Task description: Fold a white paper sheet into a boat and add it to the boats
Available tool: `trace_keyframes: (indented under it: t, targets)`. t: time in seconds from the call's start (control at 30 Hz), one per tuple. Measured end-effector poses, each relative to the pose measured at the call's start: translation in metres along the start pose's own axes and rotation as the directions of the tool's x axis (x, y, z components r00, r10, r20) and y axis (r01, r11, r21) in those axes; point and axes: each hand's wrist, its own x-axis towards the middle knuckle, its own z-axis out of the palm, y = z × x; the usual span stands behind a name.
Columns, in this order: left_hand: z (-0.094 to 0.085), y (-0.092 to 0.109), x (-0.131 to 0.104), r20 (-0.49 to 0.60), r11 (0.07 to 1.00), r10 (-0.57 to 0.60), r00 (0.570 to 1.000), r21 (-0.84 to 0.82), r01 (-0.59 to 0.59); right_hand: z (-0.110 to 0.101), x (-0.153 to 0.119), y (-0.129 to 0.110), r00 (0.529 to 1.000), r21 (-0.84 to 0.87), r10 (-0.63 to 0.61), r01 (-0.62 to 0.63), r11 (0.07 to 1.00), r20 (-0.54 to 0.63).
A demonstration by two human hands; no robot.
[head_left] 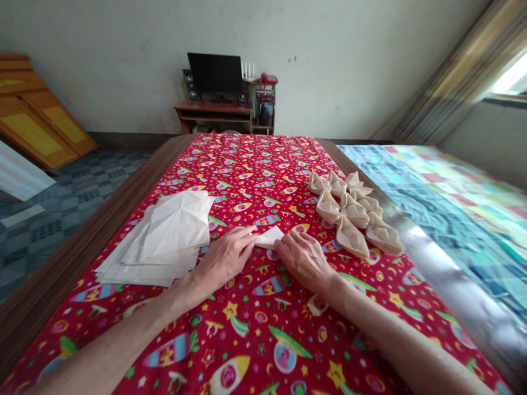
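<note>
folded paper (268, 237) | wht, peaked top | on red cloth (263, 293) | btwn L hand (230, 251) + R hand (305, 258)

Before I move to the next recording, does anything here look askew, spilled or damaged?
Only slightly: the stack of creased paper beside the left hand is askew, its edges fanned out rather than squared. Small dark marks blemish the far wall. I see nothing spilled.

My folded piece (270, 236) looks smooth, matt paper; the sheet stack (177, 225), creased paper. Cover (263, 184): matt cloth. Table edge (430, 260): glossy, wood-like.
</note>
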Motion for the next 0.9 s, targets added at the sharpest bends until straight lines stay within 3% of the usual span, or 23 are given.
trace_keyframes:
  t: [0.07, 0.17, 0.23, 0.3, 0.37, 0.5, 0.73, 0.9]
  targets:
    - [0.001, 0.002, 0.000, -0.058, 0.996, -0.051, 0.997, -0.073, 0.047, 0.000, 0.001, -0.001, 0.999, -0.012, 0.034, -0.034, 0.999, -0.024]
    - [0.003, 0.012, -0.001, -0.150, 0.943, -0.226, 0.962, -0.282, 0.178, -0.001, 0.001, 0.000, 0.991, 0.013, 0.098, -0.097, 0.995, -0.088]
    - [0.003, 0.023, -0.001, -0.088, 0.843, -0.348, 0.933, -0.466, 0.270, -0.002, 0.001, -0.001, 0.984, 0.047, 0.128, -0.123, 0.991, -0.123]
    - [0.003, 0.035, 0.001, 0.054, 0.745, -0.400, 0.915, -0.562, 0.359, -0.004, 0.001, -0.003, 0.978, 0.088, 0.140, -0.127, 0.988, -0.156]
    - [0.002, 0.044, 0.006, 0.118, 0.733, -0.406, 0.906, -0.551, 0.400, -0.005, 0.001, -0.006, 0.971, 0.136, 0.139, -0.114, 0.984, -0.192]
    - [0.003, 0.050, 0.019, 0.054, 0.760, -0.427, 0.902, -0.520, 0.391, -0.005, 0.002, -0.013, 0.955, 0.200, 0.164, -0.116, 0.973, -0.247]
    - [0.013, 0.046, 0.024, -0.025, 0.858, -0.418, 0.908, -0.339, 0.386, -0.007, 0.009, -0.012, 0.924, 0.163, 0.287, -0.252, 0.954, -0.252]
    - [0.006, 0.042, 0.023, -0.070, 0.911, -0.351, 0.934, -0.255, 0.323, -0.008, 0.011, -0.006, 0.912, 0.174, 0.306, -0.266, 0.948, -0.274]
